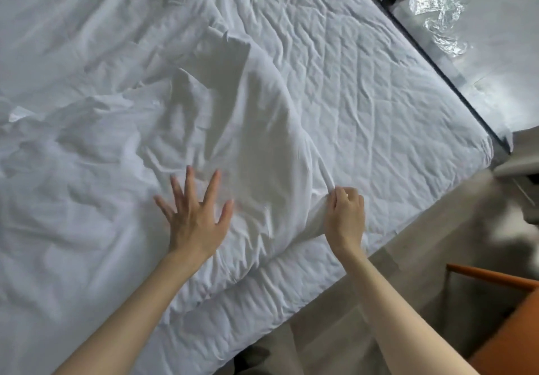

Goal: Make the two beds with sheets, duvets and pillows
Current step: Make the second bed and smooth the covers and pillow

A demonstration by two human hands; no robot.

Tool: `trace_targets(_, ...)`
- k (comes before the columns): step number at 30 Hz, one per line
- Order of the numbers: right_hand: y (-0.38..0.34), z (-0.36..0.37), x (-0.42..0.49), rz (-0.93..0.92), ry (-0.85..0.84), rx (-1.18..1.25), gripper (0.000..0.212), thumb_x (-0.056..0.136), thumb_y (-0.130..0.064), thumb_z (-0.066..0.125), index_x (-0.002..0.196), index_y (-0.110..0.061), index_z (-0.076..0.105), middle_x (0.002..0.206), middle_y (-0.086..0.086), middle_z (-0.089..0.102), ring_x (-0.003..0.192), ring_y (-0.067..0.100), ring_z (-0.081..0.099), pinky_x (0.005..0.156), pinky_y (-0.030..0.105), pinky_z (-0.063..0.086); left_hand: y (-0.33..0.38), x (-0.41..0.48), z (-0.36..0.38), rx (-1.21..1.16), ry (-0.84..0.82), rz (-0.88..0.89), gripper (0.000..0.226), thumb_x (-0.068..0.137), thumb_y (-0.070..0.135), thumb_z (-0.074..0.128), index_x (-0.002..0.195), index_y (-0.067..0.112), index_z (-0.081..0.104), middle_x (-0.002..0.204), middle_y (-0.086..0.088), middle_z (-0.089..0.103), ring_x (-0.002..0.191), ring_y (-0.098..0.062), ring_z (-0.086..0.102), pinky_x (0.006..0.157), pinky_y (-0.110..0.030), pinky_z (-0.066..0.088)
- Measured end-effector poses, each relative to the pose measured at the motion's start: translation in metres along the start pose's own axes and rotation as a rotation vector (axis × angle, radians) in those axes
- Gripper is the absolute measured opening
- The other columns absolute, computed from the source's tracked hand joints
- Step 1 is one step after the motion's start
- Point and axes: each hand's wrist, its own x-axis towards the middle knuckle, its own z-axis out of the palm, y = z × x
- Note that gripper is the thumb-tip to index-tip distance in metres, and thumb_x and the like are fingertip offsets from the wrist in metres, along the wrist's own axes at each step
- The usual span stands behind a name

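Duvet (227, 106) lies bunched by the bed's (291, 287) near edge, with the sheet (364, 88) bare toward the far corner. Left hand (195, 223) is flat on the duvet, fingers spread; right hand (345, 217) pinches the duvet's edge. Risk: pulling while the left pins it likely drags creases and rucks the sheet underneath.

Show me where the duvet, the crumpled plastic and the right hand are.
duvet (256, 118): head view, on the raised fold in its middle
crumpled plastic (434, 10): head view, on its shiny middle
right hand (345, 218): head view, on the back of the hand
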Motion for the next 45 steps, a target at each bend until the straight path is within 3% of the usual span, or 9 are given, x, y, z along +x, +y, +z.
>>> trace_targets(3,-0.007,-0.006,-0.017,-0.035,0.153,0.051,0.026,0.091,-0.025,0.061,0.113,-0.011,0.059,0.110,0.010,0.055,0.100,0.029,0.048,0.083,0.046,0.046,0.034,-0.020,0.009,0.047,0.039,0.275,0.086,0.079,0.077,0.037,0.153,0.040,0.017,0.163,-0.010,0.005,0.148,-0.039,-0.002,0.108,-0.069,0.000)
trace_targets(8,-0.017,-0.001,-0.038,0.112,-0.180,0.133,0.057,0.083,-0.038,0.065,0.127,-0.006,0.046,0.125,0.008,0.045,0.114,0.024,0.044,0.090,0.034,0.042,0.051,-0.042,0.035,0.254,-0.127,0.266,0.124,0.050,0.058,0.085,0.153,0.037,0.018,0.159,-0.012,0.022,0.142,-0.045,0.024,0.100,-0.073,0.028)
trace_targets(15,-0.020,-0.005,-0.013,0.032,-0.179,0.075,0.024,0.098,-0.013,0.041,0.075,-0.008,0.047,0.078,0.007,0.052,0.074,0.025,0.046,0.066,0.033,0.030,0.028,-0.041,0.025,0.164,0.082,0.393,0.047,0.081,0.007,0.050,0.125,0.015,0.065,0.112,-0.008,0.071,0.096,-0.037,0.069,0.075,-0.051,0.056)
trace_targets(25,-0.087,-0.085,-0.028,0.229,-0.227,0.909,0.037,0.104,-0.023,0.035,0.067,-0.019,0.032,0.064,-0.011,0.031,0.055,0.004,0.028,0.055,0.021,0.026,0.003,-0.055,-0.036,0.005,0.295,0.452,0.045,0.092,0.022,0.043,0.132,0.011,0.059,0.110,-0.015,0.071,0.091,-0.032,0.071,0.061,-0.040,0.057)
trace_targets(29,-0.056,-0.085,-0.013,0.237,-0.086,0.844,0.039,0.104,-0.023,0.036,0.066,-0.020,0.040,0.059,-0.015,0.039,0.060,0.003,0.037,0.063,0.025,0.031,-0.004,-0.062,-0.044,0.022,-0.004,0.370,0.060,0.094,0.066,0.022,0.150,0.044,0.022,0.159,0.004,0.026,0.144,-0.029,0.028,0.106,-0.063,0.030)
trace_targets(32,-0.007,-0.045,-0.005,0.558,-0.145,0.618,0.039,0.105,-0.021,0.028,0.100,-0.001,0.061,0.102,0.014,0.064,0.099,0.032,0.056,0.089,0.039,0.041,-0.014,-0.059,-0.017,0.218,-0.471,0.150,0.088,0.054,0.097,-0.011,0.135,0.064,-0.021,0.149,0.020,-0.037,0.146,-0.032,-0.020,0.108,-0.072,0.002)
trace_targets(35,0.008,-0.023,-0.001,0.670,-0.163,0.459,0.038,0.104,-0.014,0.026,0.115,0.007,0.055,0.123,0.027,0.057,0.113,0.039,0.052,0.095,0.040,0.036,-0.011,-0.053,0.001,0.240,-0.548,0.085,0.092,0.052,0.096,-0.014,0.135,0.058,-0.028,0.145,0.015,-0.047,0.141,-0.033,-0.033,0.106,-0.073,-0.006)
trace_targets(39,-0.012,-0.035,0.001,0.383,-0.062,0.397,0.041,0.100,-0.027,0.041,0.140,-0.017,0.041,0.138,0.010,0.048,0.127,0.031,0.040,0.103,0.044,0.031,0.007,-0.045,-0.006,0.105,-0.320,0.120,0.068,0.082,0.078,0.003,0.145,0.055,-0.011,0.154,0.013,-0.035,0.141,-0.026,-0.035,0.111,-0.066,-0.011)
trace_targets(45,-0.026,-0.013,-0.014,-0.700,-0.331,-0.273,0.060,0.094,-0.061,0.019,0.152,-0.047,0.009,0.164,-0.006,-0.003,0.149,0.023,-0.013,0.113,0.065,-0.011,0.038,-0.022,0.023,0.149,-0.238,0.038,0.063,0.088,0.073,0.010,0.141,0.056,-0.018,0.156,0.009,-0.032,0.141,-0.035,-0.032,0.108,-0.071,-0.013)
